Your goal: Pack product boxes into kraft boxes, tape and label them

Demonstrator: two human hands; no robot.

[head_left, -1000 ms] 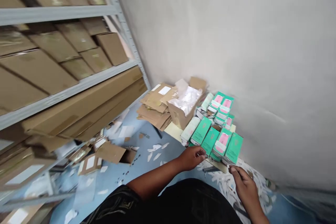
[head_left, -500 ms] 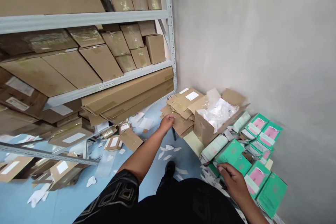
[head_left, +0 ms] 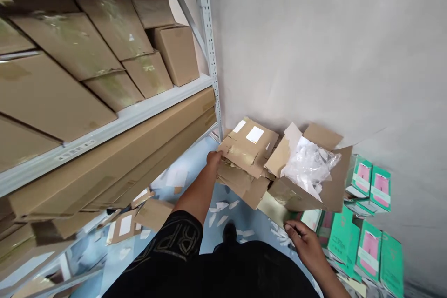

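My left hand [head_left: 213, 158] is at the left edge of a stack of flattened cardboard boxes [head_left: 244, 149], its fingers closed on the edge of the top piece and partly hidden. Two white labels show on that piece. My right hand [head_left: 303, 238] is low at the front right, thumb and fingers curled together near the pale table edge [head_left: 274, 209]; whatever they may hold is too small to make out. Between the hands stands an open cardboard carton [head_left: 296, 194] filled with crumpled white paper and clear plastic wrap [head_left: 309, 163].
Green boxes with pink panels [head_left: 370, 247] are stacked on the right. A metal rack [head_left: 208, 32] loaded with taped cartons [head_left: 176, 53] rises at left, against a grey wall [head_left: 296, 46]. Paper scraps [head_left: 221, 206] and cardboard pieces litter the blue floor.
The view has moved closer to the table. My left hand has closed on the cardboard's left edge. The open carton sits farther right and turned, and my right hand is nearer the table edge.
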